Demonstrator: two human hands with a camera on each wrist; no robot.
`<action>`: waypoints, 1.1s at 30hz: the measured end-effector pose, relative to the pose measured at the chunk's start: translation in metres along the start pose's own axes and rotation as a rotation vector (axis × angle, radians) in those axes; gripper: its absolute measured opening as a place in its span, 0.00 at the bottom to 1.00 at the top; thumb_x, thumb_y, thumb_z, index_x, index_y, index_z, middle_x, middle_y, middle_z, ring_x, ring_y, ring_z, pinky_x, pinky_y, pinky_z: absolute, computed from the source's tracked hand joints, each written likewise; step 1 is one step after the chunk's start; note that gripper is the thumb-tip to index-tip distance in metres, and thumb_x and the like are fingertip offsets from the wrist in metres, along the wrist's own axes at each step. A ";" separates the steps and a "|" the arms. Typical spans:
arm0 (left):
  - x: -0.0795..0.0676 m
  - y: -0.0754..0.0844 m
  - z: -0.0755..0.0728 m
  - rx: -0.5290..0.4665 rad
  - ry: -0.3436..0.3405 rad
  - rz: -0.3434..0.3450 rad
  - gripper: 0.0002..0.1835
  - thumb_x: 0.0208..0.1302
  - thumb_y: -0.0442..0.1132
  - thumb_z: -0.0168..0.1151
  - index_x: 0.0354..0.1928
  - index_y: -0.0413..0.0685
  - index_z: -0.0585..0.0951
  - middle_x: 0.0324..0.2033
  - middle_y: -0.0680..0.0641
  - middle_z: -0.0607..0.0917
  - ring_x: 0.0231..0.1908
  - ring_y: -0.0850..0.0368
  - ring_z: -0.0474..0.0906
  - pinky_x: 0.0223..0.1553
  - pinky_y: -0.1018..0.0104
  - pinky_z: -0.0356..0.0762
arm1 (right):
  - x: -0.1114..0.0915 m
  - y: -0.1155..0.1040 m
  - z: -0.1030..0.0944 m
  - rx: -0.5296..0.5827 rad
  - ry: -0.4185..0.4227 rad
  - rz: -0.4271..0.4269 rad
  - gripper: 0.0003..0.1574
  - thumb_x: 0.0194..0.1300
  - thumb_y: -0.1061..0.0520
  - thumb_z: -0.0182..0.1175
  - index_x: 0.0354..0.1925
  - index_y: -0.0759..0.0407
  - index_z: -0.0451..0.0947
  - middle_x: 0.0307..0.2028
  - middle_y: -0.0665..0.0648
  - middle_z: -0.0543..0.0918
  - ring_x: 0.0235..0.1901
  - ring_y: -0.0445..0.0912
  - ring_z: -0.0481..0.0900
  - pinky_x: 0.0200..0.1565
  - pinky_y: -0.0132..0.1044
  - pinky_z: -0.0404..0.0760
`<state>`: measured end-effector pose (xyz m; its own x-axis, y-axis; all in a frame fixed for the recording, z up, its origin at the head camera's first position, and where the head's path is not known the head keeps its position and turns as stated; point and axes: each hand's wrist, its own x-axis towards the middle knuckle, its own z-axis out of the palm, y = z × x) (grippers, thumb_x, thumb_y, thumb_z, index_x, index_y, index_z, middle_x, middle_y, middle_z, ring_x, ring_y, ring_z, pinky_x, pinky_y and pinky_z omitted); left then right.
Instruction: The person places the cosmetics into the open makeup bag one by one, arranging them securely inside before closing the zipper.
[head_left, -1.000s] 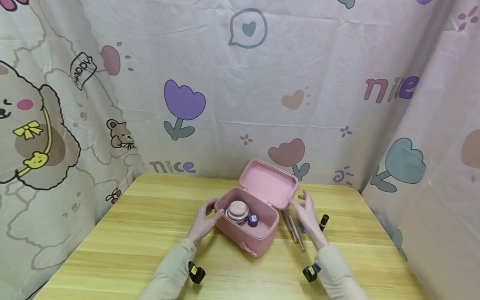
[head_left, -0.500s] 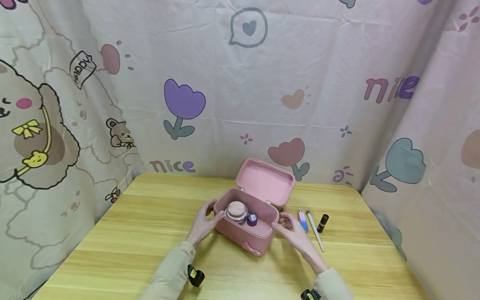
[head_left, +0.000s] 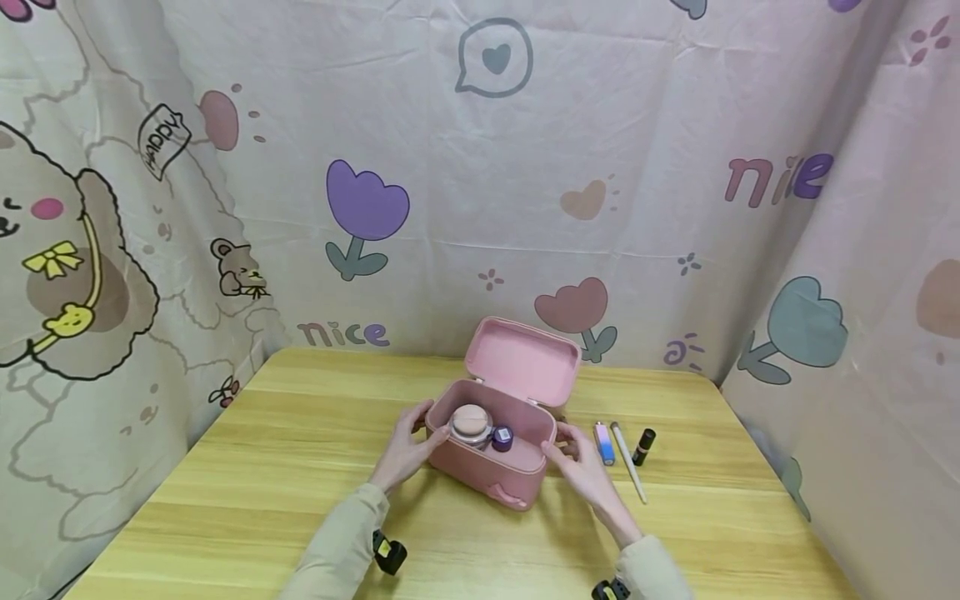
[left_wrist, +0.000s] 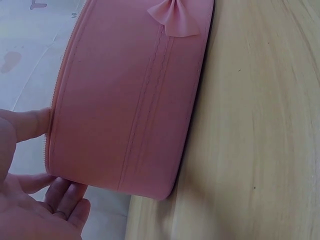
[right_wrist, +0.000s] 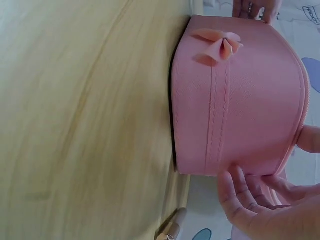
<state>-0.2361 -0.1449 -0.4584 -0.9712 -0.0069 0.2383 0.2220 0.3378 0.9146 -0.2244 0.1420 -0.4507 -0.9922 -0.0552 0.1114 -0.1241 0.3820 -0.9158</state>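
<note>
An open pink cosmetic case [head_left: 480, 479] stands on the table, its lid [head_left: 522, 362] tipped back on hinges. My left hand [head_left: 405, 450] grips its left end, thumb on the rim and fingers against the outside. At the right end my right hand [head_left: 588, 471] grips likewise, with the thumb at the zippered edge [right_wrist: 303, 112]. Inside the case sit a round container topped by a pale powder puff [head_left: 471, 420] and a small purple-capped jar [head_left: 502, 438]. A pink bow [right_wrist: 220, 46] decorates the front wall.
Right of the case lie a pink-and-blue tube [head_left: 604, 443], a thin white stick [head_left: 628, 462] and a black tube [head_left: 643, 447]. The right wrist view shows a gold-tipped stick [right_wrist: 172, 225] beside the case. A printed curtain [head_left: 450, 250] hangs behind the wooden table [head_left: 225, 500].
My right hand has come down from beside the lid to the case's right end and taken hold there. The case has turned slightly, its lid shifting left. My left hand keeps its grip.
</note>
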 end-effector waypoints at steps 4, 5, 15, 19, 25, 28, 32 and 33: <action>0.000 0.002 -0.003 0.021 -0.018 -0.026 0.36 0.64 0.39 0.67 0.70 0.29 0.66 0.60 0.30 0.72 0.61 0.35 0.73 0.68 0.39 0.69 | 0.002 0.001 0.000 0.008 -0.012 -0.013 0.33 0.68 0.57 0.62 0.66 0.70 0.70 0.54 0.69 0.79 0.48 0.54 0.82 0.46 0.33 0.80; 0.000 0.002 -0.003 0.022 -0.021 -0.040 0.37 0.64 0.39 0.68 0.70 0.29 0.66 0.60 0.30 0.72 0.61 0.36 0.73 0.68 0.40 0.70 | 0.002 0.001 0.000 0.006 -0.018 -0.015 0.33 0.68 0.56 0.63 0.66 0.70 0.70 0.54 0.69 0.78 0.48 0.54 0.82 0.46 0.33 0.80; 0.001 0.005 -0.003 0.090 -0.008 -0.065 0.39 0.58 0.42 0.74 0.69 0.34 0.70 0.56 0.33 0.74 0.53 0.43 0.79 0.59 0.52 0.79 | 0.008 0.004 -0.002 -0.009 -0.044 0.000 0.42 0.63 0.51 0.68 0.71 0.62 0.67 0.59 0.67 0.76 0.51 0.53 0.81 0.47 0.37 0.82; 0.002 0.006 -0.002 0.078 -0.010 -0.075 0.40 0.56 0.43 0.75 0.68 0.34 0.71 0.55 0.34 0.73 0.50 0.45 0.81 0.49 0.67 0.80 | 0.009 0.005 -0.002 -0.015 -0.042 0.003 0.42 0.65 0.53 0.67 0.73 0.62 0.65 0.60 0.68 0.73 0.54 0.56 0.80 0.50 0.38 0.82; 0.000 0.007 -0.003 0.081 -0.030 -0.099 0.40 0.55 0.46 0.76 0.66 0.37 0.70 0.59 0.36 0.73 0.47 0.49 0.82 0.42 0.70 0.80 | 0.010 0.005 -0.002 0.014 -0.031 -0.035 0.41 0.66 0.56 0.65 0.72 0.66 0.64 0.59 0.70 0.78 0.55 0.57 0.80 0.58 0.47 0.81; -0.002 0.008 -0.005 0.088 -0.046 -0.135 0.41 0.54 0.48 0.76 0.67 0.40 0.69 0.54 0.37 0.80 0.44 0.52 0.82 0.40 0.68 0.80 | 0.011 0.007 -0.004 0.051 -0.031 -0.061 0.40 0.66 0.57 0.65 0.71 0.69 0.64 0.58 0.71 0.80 0.57 0.61 0.79 0.64 0.57 0.76; -0.002 0.008 -0.005 0.080 -0.070 -0.144 0.42 0.53 0.49 0.77 0.67 0.41 0.68 0.48 0.36 0.86 0.42 0.54 0.83 0.40 0.65 0.81 | 0.011 0.007 -0.005 0.084 -0.030 -0.089 0.40 0.66 0.57 0.65 0.69 0.71 0.65 0.57 0.73 0.80 0.57 0.62 0.79 0.66 0.63 0.72; -0.002 0.008 -0.005 0.082 -0.072 -0.138 0.43 0.54 0.49 0.77 0.67 0.41 0.68 0.51 0.36 0.85 0.43 0.54 0.83 0.41 0.66 0.81 | 0.011 0.006 -0.006 0.085 -0.028 -0.097 0.39 0.66 0.56 0.65 0.69 0.71 0.65 0.56 0.73 0.80 0.56 0.61 0.80 0.65 0.63 0.73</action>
<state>-0.2318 -0.1471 -0.4494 -0.9963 0.0080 0.0856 0.0813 0.4140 0.9066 -0.2358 0.1491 -0.4532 -0.9748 -0.1142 0.1917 -0.2174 0.2940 -0.9308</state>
